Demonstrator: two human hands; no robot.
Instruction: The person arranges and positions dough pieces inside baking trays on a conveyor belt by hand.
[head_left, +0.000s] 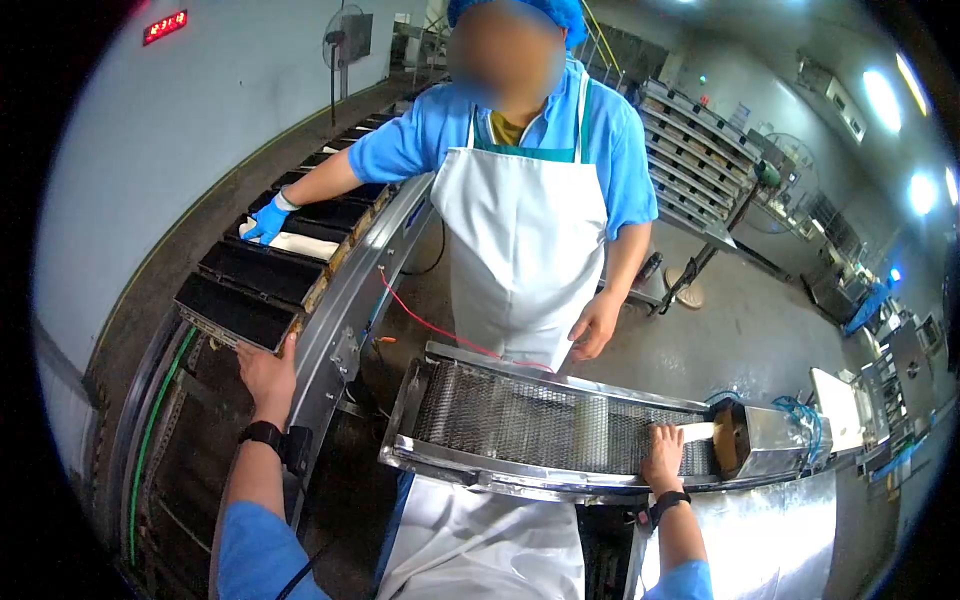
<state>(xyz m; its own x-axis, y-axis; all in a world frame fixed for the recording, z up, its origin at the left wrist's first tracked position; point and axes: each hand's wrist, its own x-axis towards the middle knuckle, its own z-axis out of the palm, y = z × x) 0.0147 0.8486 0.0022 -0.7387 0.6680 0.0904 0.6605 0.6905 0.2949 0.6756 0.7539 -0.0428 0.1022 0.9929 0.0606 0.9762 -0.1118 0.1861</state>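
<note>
My left hand (268,378) is at the near edge of the closest black baking tin (236,312), its fingers against the rim. On the mesh conveyor (515,415), my right hand (663,458) rests at the end of a pale dough strip (697,431) that comes out from the metal housing (785,440). The fingers of my right hand are close together, and its grip on the dough is partly hidden. Further along the row of tins, a co-worker's blue-gloved hand (266,221) touches another dough piece (305,245) lying in a tin.
A co-worker in a white apron (520,240) stands across the conveyor, the bare hand (597,325) hanging near its far edge. A metal rail (345,300) runs beside the tins. A red cord (430,322) crosses behind the conveyor. A rack of trays (695,150) stands behind.
</note>
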